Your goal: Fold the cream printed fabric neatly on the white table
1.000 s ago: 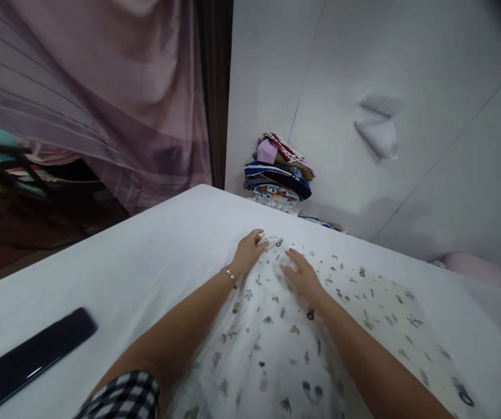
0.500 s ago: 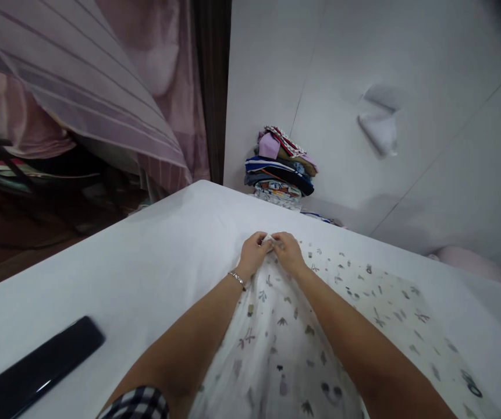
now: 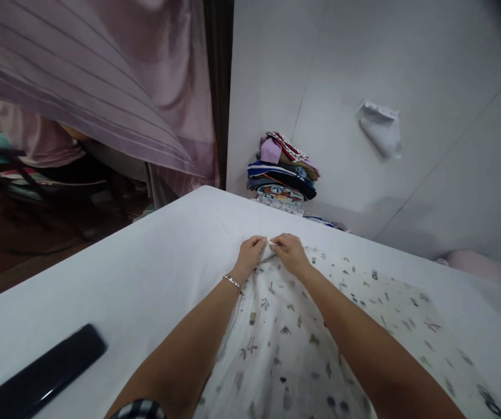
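Note:
A white cloth (image 3: 276, 326) printed with small leaf-like and plant-like shapes stretches from the near edge of my view to the middle of the white table. Its far edge is pinched by my left hand (image 3: 250, 256), which wears a bracelet (image 3: 233, 282) at the wrist. Close beside it, my right hand (image 3: 290, 254) pinches the same edge, with a short bit of cloth between the two hands. More of the printed cloth spreads flat to the right, beyond my right forearm. Both hands are closed; some fingertips are hidden in the fabric.
A glossy black object (image 3: 45, 372) lies on the white table (image 3: 154, 279) at near left. Folded clothes (image 3: 283, 169) stand stacked past the far edge, by a wall with a plastic pouch (image 3: 381, 131). A pink curtain (image 3: 167, 87) hangs at left, a person (image 3: 41, 139) behind it.
My fingertips have drawn slightly apart along the cloth's edge, and a fold shows between them. The curtain has shifted, and the whole view has moved a little.

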`<action>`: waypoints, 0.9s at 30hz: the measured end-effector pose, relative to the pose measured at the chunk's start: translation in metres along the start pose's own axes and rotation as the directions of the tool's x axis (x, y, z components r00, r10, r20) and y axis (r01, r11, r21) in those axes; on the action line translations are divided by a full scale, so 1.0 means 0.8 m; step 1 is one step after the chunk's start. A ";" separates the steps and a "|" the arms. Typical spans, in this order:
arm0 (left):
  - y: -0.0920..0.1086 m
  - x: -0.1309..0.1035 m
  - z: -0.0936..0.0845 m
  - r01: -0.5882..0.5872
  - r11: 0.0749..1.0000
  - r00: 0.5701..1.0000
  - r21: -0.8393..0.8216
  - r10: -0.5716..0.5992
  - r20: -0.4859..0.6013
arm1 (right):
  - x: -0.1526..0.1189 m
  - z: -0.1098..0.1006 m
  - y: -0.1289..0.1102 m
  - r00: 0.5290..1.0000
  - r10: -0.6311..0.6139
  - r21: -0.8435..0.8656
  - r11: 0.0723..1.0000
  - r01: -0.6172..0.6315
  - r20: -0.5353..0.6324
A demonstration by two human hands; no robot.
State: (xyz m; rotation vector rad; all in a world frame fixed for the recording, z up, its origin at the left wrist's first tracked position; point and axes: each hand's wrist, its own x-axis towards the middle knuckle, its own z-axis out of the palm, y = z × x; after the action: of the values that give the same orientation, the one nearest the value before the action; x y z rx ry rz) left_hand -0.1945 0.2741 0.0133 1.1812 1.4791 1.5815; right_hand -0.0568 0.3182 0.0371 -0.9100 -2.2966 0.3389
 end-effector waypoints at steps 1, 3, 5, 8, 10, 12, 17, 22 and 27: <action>0.001 0.000 0.000 -0.009 1.000 1.000 0.016 0.009 -0.001 | 0.001 -0.002 -0.001 1.000 0.004 -0.006 1.000 -0.004 0.004; 0.002 -0.001 -0.001 -0.037 0.997 0.999 0.061 0.038 -0.001 | 0.002 -0.005 -0.004 1.000 0.015 -0.019 1.000 -0.015 0.008; 0.002 -0.001 -0.001 -0.070 0.992 0.997 0.105 0.071 -0.006 | 0.004 -0.007 -0.006 1.000 0.018 -0.027 0.999 -0.018 0.011; 0.002 -0.001 -0.003 -0.116 0.985 0.993 0.128 0.117 0.000 | 0.007 -0.010 -0.008 1.000 0.006 -0.034 0.999 -0.006 0.005; 0.001 0.000 -0.004 -0.152 0.981 0.988 0.123 0.149 0.032 | 0.009 -0.012 -0.009 1.000 -0.001 -0.042 0.999 0.001 0.007; 0.000 0.001 -0.004 -0.181 0.975 0.983 0.130 0.174 0.061 | 0.011 -0.014 -0.009 1.000 0.001 -0.052 0.999 0.000 0.021; 0.002 0.003 -0.004 -0.232 0.960 0.972 0.158 0.224 0.063 | 0.020 -0.018 -0.015 0.998 0.027 -0.107 0.994 -0.020 0.063; 0.001 0.010 -0.004 -0.177 0.977 0.984 0.118 0.177 0.009 | 0.028 -0.021 -0.024 0.993 0.042 -0.204 0.979 -0.018 0.113; 0.000 0.018 -0.007 -0.127 0.980 0.990 0.151 0.135 -0.048 | 0.030 -0.020 -0.003 0.987 0.035 -0.229 0.973 0.001 0.156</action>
State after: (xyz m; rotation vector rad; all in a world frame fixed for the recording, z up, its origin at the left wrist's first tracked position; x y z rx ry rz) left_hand -0.2051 0.2852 0.0160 1.3514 1.6082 1.6279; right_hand -0.0613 0.3331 0.0619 -1.0494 -2.5138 0.1603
